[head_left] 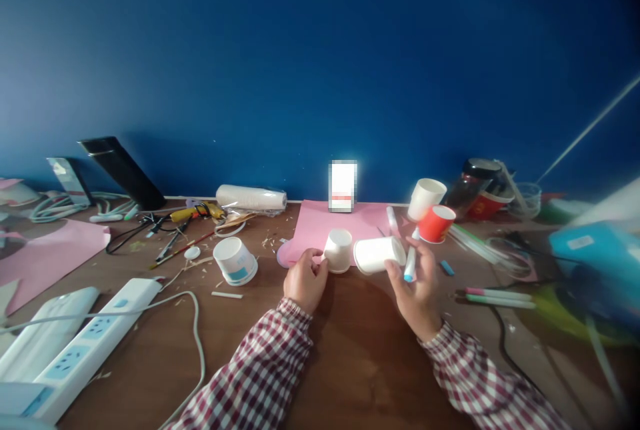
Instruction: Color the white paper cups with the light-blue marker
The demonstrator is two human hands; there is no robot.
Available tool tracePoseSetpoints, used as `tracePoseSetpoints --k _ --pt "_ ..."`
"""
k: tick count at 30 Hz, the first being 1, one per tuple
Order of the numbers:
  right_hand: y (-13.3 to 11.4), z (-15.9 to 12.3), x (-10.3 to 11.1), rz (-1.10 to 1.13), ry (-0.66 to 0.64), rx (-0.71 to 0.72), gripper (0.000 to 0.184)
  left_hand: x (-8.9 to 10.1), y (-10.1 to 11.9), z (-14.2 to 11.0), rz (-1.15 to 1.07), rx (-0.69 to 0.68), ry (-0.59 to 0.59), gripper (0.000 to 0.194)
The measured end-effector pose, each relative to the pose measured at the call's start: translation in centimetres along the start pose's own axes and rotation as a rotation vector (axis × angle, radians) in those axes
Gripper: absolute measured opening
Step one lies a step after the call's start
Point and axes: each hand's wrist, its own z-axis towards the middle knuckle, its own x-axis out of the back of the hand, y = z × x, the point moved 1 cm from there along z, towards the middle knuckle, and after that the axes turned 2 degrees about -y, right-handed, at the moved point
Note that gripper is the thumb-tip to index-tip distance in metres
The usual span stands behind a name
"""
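My left hand (306,278) is curled against a small white paper cup (339,250) that stands upside down on the brown table (350,337). My right hand (417,287) grips a white marker with a light blue cap (410,263), its fingers wrapped round it. A second white cup (379,255) lies on its side between the hands, touching my right fingertips. Behind them lies a pink paper sheet (320,223).
An orange cup (436,223) and a white cup (425,199) sit at the back right beside a dark jar (473,187). An upturned white cup with blue print (235,261) sits left of my hands. Power strips (75,343) and a cable lie left; markers (497,297) and a blue box (595,253) lie right.
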Motion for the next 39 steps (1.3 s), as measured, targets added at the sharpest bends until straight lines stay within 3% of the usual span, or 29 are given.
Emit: tracePoseSetpoints --k 4,8,11,13,17,21,29,35,39 --pt "-0.2 0.0 0.0 0.010 -0.036 -0.025 0.047 0.2 0.1 -0.1 0.030 -0.022 0.032 0.021" --pt "-0.5 -0.1 0.0 -0.008 -0.039 -0.009 0.046 -0.4 0.0 -0.3 0.003 -0.205 0.082 0.047" --pt "-0.4 -0.2 -0.2 0.000 -0.041 0.008 0.045 -1.0 -0.2 -0.3 0.039 -0.347 0.030 0.065" --pt "-0.2 -0.4 -0.3 0.018 -0.050 -0.004 0.046 -1.3 -0.4 -0.2 0.064 -0.385 -0.035 0.067" --pt "0.2 -0.6 -0.5 0.053 -0.050 -0.028 0.048 -1.3 -0.4 0.1 0.080 -0.367 -0.121 0.062" --pt "0.3 -0.7 -0.5 0.040 -0.035 -0.033 0.048 -1.2 -0.4 0.1 0.012 -0.324 -0.113 0.062" --pt "0.4 -0.6 -0.4 0.009 -0.029 -0.015 0.048 -0.2 -1.3 1.1 -0.009 -0.255 0.131 0.063" --pt "0.8 -0.9 -0.5 0.053 -0.048 -0.050 0.049 0.2 -2.4 1.9 0.020 -0.189 0.191 0.063" --pt "1.0 -1.0 -0.6 0.082 -0.057 -0.045 0.051 0.2 -2.3 1.9 0.108 -0.173 0.308 0.080"
